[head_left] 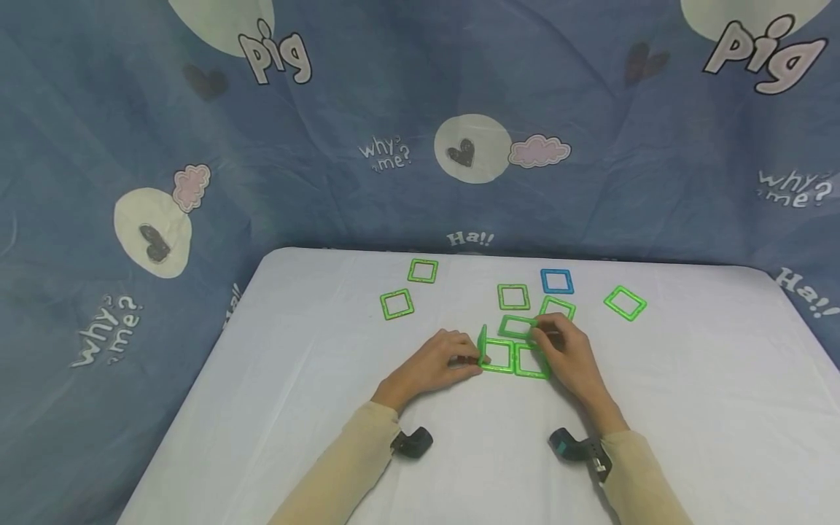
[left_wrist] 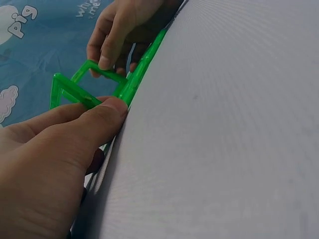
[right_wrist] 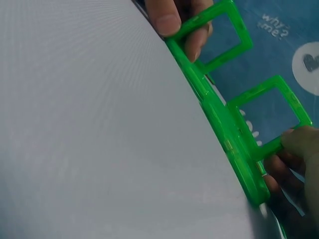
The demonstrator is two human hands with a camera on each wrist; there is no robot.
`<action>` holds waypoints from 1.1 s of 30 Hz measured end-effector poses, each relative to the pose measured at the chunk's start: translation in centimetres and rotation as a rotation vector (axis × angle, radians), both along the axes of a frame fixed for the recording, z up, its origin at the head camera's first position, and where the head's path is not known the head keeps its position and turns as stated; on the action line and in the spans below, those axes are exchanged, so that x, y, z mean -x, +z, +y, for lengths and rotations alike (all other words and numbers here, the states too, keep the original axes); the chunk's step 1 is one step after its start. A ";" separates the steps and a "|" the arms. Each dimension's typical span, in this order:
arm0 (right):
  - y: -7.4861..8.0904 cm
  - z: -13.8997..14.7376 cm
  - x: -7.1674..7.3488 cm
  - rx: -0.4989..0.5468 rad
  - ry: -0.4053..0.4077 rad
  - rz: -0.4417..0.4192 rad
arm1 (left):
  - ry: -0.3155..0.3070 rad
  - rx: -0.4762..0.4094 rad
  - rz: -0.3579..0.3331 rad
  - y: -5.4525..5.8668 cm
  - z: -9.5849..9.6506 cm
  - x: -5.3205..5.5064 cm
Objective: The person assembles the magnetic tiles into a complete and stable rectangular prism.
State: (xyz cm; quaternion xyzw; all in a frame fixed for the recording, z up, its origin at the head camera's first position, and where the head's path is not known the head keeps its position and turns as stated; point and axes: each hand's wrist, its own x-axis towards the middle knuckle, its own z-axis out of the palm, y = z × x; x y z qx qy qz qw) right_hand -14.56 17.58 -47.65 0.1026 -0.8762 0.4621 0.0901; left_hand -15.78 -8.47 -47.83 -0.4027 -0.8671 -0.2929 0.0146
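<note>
Two green square open-frame tiles lie flat side by side on the white table, the left tile (head_left: 497,368) and the right tile (head_left: 530,375). A third green tile (head_left: 483,343) stands upright along the left tile's outer edge. My left hand (head_left: 434,362) pinches this standing tile near its lower corner, thumb (left_wrist: 112,107) in front. In my right hand (head_left: 572,359), thumb and fingers pinch the side of a fourth green tile (right_wrist: 290,94). That one is raised at a tilt along the far edge of the flat pair; whether it touches both is hard to tell.
Beyond the hands lie loose green tiles (head_left: 422,281), (head_left: 514,308), (head_left: 633,294) and a blue tile (head_left: 557,292). One green tile (head_left: 558,300) is partly behind my right hand. A patterned blue cloth (head_left: 367,211) hangs behind the table (head_left: 295,328).
</note>
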 end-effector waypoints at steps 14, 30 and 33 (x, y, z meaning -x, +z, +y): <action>-0.2 -0.5 0.4 -0.001 0.024 0.004 | -0.018 -0.034 0.024 -0.1 0.1 0.3; -0.2 -1.5 0.5 -0.022 0.066 0.034 | -0.007 -0.048 0.034 -0.2 0.2 0.2; -0.3 -1.6 0.4 -0.019 0.071 0.039 | -0.003 -0.048 0.029 -0.2 0.2 0.1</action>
